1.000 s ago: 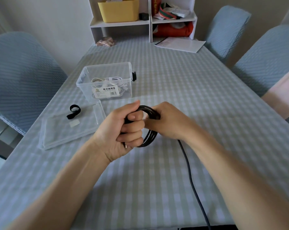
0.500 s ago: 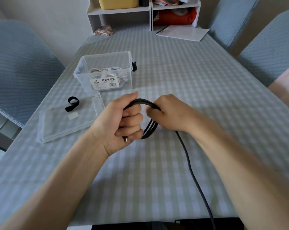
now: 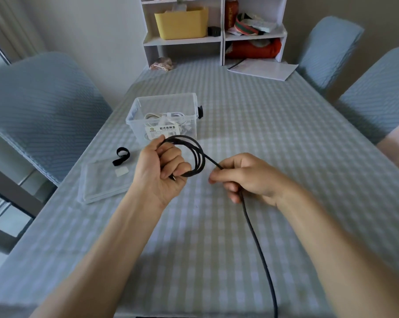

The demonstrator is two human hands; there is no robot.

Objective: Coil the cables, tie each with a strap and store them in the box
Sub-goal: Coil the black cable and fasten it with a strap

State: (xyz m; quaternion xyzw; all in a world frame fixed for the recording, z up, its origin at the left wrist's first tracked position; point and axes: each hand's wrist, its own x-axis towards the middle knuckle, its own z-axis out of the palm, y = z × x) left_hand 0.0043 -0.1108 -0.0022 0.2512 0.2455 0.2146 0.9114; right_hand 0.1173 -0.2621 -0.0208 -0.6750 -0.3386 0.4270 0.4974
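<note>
1. Left hand (image 3: 158, 167): fingers curled round a black cable (image 3: 197, 154) coiled in loops, held above the table (image 3: 285, 134).
2. Right hand (image 3: 246, 174): fingers curled, pinching the cable's loose run just right of the coil; remainder trailing down toward the near table edge.
3. Forearms stretched in from the near edge.
4. Clear box (image 3: 164, 118) beyond the left hand, open, white cables inside.
5. Lid (image 3: 97, 182) flat at left, black strap (image 3: 121, 156) on its far edge.

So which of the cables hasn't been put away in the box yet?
The black cable, coiled in the left hand and fed by the right hand. The white cables already lie inside the clear box.
</note>
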